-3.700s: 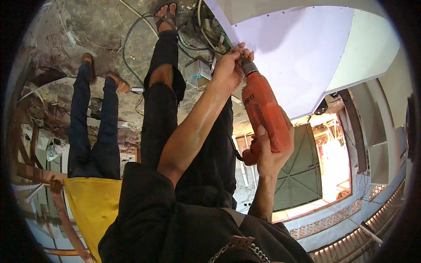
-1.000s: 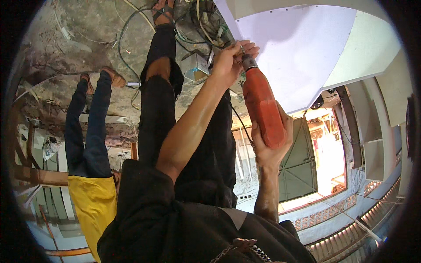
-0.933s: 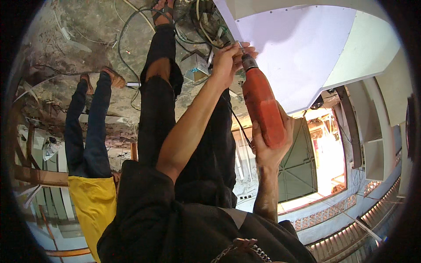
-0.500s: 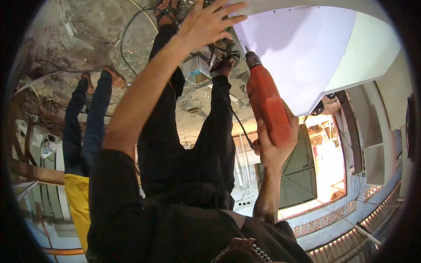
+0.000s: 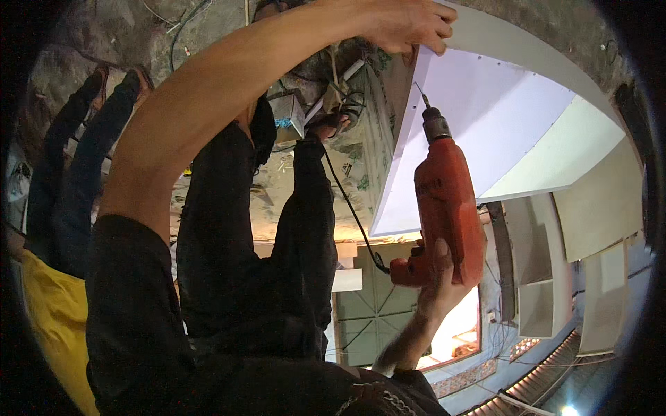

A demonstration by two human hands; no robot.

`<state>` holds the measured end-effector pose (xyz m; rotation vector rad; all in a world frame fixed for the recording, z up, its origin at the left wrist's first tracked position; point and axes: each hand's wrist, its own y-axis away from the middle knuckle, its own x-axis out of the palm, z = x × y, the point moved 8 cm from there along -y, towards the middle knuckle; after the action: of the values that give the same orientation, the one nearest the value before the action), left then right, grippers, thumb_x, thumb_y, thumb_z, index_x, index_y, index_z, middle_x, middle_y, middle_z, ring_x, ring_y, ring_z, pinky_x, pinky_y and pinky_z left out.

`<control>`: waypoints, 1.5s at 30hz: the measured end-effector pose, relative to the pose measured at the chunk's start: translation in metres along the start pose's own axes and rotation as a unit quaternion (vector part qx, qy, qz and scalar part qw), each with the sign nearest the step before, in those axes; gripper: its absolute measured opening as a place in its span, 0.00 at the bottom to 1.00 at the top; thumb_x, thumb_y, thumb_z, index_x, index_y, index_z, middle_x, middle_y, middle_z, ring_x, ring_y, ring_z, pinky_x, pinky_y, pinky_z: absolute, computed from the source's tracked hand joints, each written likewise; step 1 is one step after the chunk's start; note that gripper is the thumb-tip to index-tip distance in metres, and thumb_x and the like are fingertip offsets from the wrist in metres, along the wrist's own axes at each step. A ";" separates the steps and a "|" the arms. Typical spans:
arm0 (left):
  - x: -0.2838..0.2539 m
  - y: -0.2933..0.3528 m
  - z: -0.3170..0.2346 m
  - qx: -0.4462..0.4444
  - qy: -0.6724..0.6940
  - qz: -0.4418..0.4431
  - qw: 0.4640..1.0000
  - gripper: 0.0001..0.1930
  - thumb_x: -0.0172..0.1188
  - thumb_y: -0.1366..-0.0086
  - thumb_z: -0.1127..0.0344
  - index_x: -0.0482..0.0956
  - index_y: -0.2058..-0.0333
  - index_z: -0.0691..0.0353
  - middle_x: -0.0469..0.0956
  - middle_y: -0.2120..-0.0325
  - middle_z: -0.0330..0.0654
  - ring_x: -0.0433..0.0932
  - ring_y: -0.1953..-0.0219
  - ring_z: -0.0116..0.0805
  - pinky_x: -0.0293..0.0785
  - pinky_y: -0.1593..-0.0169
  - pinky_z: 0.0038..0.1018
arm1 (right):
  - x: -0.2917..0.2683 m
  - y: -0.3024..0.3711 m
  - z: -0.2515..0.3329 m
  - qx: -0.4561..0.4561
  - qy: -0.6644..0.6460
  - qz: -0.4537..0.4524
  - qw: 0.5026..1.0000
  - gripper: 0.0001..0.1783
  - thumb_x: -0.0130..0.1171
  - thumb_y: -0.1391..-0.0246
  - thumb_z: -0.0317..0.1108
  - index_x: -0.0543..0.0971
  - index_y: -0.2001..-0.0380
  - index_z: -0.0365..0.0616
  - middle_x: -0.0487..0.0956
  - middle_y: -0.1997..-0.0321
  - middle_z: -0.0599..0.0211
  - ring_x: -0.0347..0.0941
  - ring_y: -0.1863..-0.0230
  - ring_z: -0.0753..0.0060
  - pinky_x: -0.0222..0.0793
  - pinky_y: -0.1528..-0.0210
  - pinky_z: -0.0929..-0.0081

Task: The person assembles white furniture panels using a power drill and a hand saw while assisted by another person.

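Note:
A red corded power drill (image 5: pixel 449 201) is in my right hand (image 5: pixel 444 281), whose fingers wrap round its body and handle. Its thin bit (image 5: pixel 421 95) points up and a little left, in front of a large white panel (image 5: pixel 499 125). Whether the tip touches the panel I cannot tell. Near the top, my left hand (image 5: pixel 413 26) bends its fingers over the panel's edge and grips it. Small dark dots run along the panel's borders. The drill's black cord (image 5: pixel 347 202) trails from the handle past my legs.
An open box with blue things in it (image 5: pixel 286 114) stands on the littered floor near my foot. At the left is a person in a yellow top (image 5: pixel 52 305) and dark trousers. Pale open cabinets (image 5: pixel 538 277) stand at the right.
My left hand, spread earlier, has moved right and closed on the panel's edge. The drill has shifted right and slightly down and stands more upright. The view has shifted too.

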<state>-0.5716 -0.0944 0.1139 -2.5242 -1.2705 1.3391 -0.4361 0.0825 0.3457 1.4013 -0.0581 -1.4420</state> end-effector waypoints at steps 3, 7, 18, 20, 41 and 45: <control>0.000 0.002 -0.001 0.008 0.005 0.001 1.000 0.09 0.66 0.56 0.68 0.78 0.73 0.50 0.74 0.71 0.32 0.73 0.52 0.35 0.50 0.30 0.53 | 0.004 0.002 -0.001 -0.010 -0.013 -0.014 1.000 0.39 0.72 0.53 0.42 0.70 0.42 0.33 0.77 0.53 0.56 0.78 0.59 0.64 0.75 0.54 0.67; -0.013 0.000 -0.009 0.032 0.025 0.005 0.999 0.11 0.67 0.57 0.70 0.78 0.72 0.52 0.75 0.69 0.35 0.73 0.51 0.37 0.50 0.30 0.54 | 0.007 0.008 -0.001 -0.009 -0.030 -0.031 0.999 0.37 0.69 0.48 0.41 0.68 0.41 0.33 0.79 0.57 0.51 0.81 0.71 0.63 0.81 0.69 0.70; -0.003 0.007 0.018 0.056 0.034 -0.079 0.995 0.07 0.66 0.54 0.67 0.78 0.75 0.56 0.77 0.67 0.38 0.75 0.51 0.40 0.63 0.32 0.38 | 0.013 0.004 0.005 -0.052 -0.028 -0.037 0.998 0.34 0.68 0.48 0.43 0.72 0.44 0.32 0.80 0.63 0.54 0.80 0.73 0.68 0.78 0.71 0.74; -0.003 0.008 0.019 0.079 0.031 -0.084 0.993 0.06 0.67 0.55 0.66 0.78 0.78 0.56 0.77 0.71 0.38 0.76 0.52 0.42 0.60 0.29 0.40 | 0.016 0.007 0.009 -0.048 -0.025 -0.042 0.998 0.34 0.68 0.49 0.43 0.72 0.44 0.32 0.80 0.63 0.54 0.80 0.74 0.68 0.78 0.71 0.73; -0.010 0.009 0.008 0.092 -0.032 -0.066 0.993 0.20 0.68 0.51 0.58 0.82 0.58 0.54 0.78 0.65 0.36 0.74 0.51 0.39 0.59 0.33 0.46 | 0.013 0.000 0.018 -0.071 0.019 0.005 0.997 0.34 0.69 0.48 0.38 0.71 0.41 0.34 0.77 0.51 0.54 0.77 0.57 0.65 0.74 0.56 0.69; -0.004 0.013 0.007 0.086 -0.011 -0.050 0.995 0.21 0.68 0.51 0.55 0.81 0.57 0.54 0.77 0.64 0.35 0.74 0.50 0.39 0.59 0.33 0.43 | 0.011 -0.006 0.026 -0.069 0.043 0.014 0.997 0.36 0.70 0.50 0.41 0.72 0.42 0.34 0.75 0.48 0.54 0.74 0.46 0.62 0.69 0.44 0.64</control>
<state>-0.5688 -0.1085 0.1077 -2.3059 -1.2107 1.3934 -0.4561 0.0622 0.3426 1.3421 0.0756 -1.3364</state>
